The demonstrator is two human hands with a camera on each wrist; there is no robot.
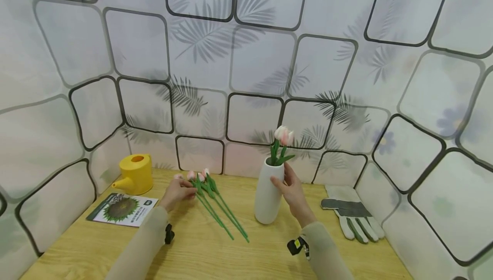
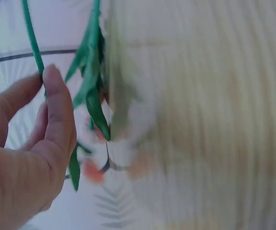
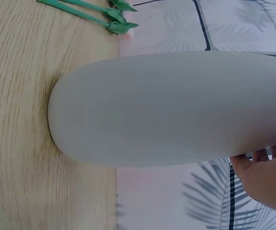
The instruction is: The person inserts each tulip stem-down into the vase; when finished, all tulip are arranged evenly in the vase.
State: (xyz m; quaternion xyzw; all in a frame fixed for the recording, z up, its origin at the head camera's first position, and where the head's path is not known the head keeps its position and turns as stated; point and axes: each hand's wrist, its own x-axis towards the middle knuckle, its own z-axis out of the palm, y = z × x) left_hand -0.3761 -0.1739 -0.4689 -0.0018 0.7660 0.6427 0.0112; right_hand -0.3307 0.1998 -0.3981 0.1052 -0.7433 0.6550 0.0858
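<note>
A tall white vase [image 1: 268, 194] stands upright on the wooden table, with pale pink tulips [image 1: 284, 136] in its mouth. My right hand [image 1: 293, 192] holds the vase at its upper right side, thumb towards the front; in the right wrist view the fingers [image 3: 262, 158] touch its wall near the top. To the left, artificial tulips [image 1: 219, 203] lie with their heads towards the wall. At these heads is my left hand [image 1: 179, 192]. The left wrist view shows it pinching a green tulip stem [image 2: 32, 36] between thumb and fingertip, beside other leaves [image 2: 92, 81].
A yellow watering can [image 1: 136, 175] stands at the back left, behind a seed packet [image 1: 122, 210] with a sunflower picture. Grey-and-white gardening gloves [image 1: 352, 213] lie at the right. A patterned wall [image 1: 254, 121] closes off the back and both sides.
</note>
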